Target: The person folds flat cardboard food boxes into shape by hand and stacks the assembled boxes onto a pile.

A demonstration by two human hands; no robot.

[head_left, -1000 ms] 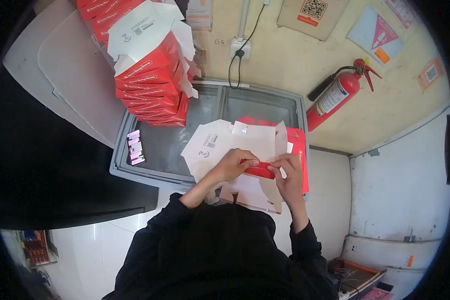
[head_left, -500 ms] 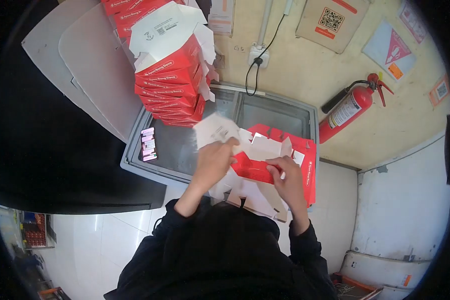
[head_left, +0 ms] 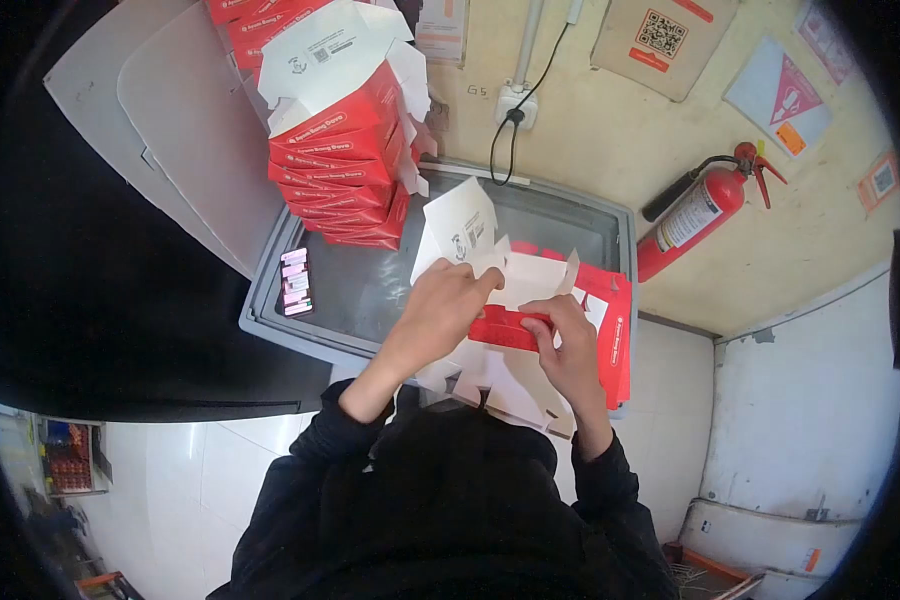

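A partly folded cardboard food box, red outside and white inside, is between my two hands over the chest freezer. My left hand is closed on its left side, thumb and fingers at the red wall. A white printed lid flap stands up beyond that hand. My right hand pinches the right end of the red wall, thumb in front and fingers behind. Unfolded red box blanks lie under and to the right of the box. Some inner flaps are hidden behind my fingers.
A tall stack of nested red boxes stands at the freezer's back left. A lit phone lies near the left edge of the chest freezer. A fire extinguisher hangs at the right, and a black cable at the wall.
The white lid flap has swung up and right, now standing more upright. My left hand has moved slightly right along the box. My right hand has shifted a little up and left.
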